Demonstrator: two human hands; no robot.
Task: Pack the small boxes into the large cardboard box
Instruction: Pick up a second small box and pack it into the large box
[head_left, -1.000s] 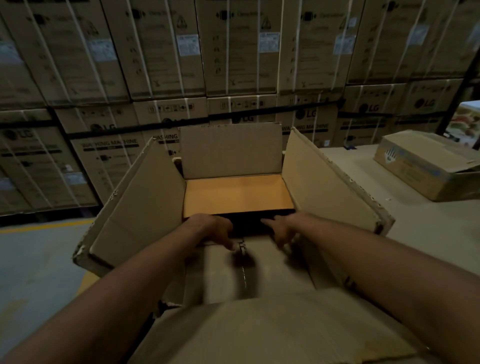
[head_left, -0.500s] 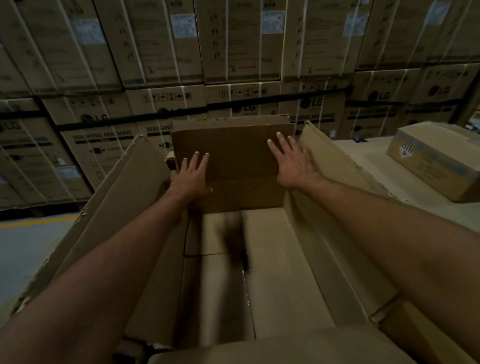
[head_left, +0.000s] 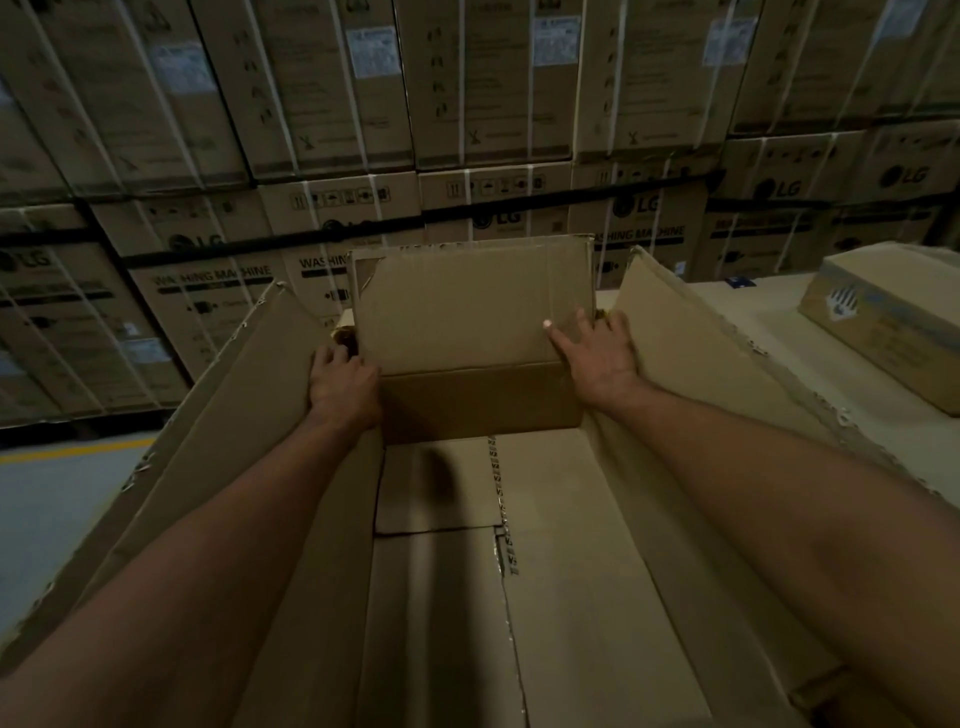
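Observation:
The large cardboard box stands open right below me, with bare cardboard at its bottom and nothing inside. Its far flap stands upright and its side flaps lean outward. My left hand grips the box's far left corner, fingers curled over the edge. At the far right corner, my right hand lies with spread fingers against the far flap. A small box with a hand-print logo lies off to the right, outside the large one.
The small box rests on a pale cardboard surface to the right of the large box. A wall of stacked washing-machine cartons fills the background. Grey floor with a yellow line shows at the left.
Both hands slid outward from the face of the far flap to the box's far corners. The left hand's fingers curled over the corner edge. The view tilted nearer over the box.

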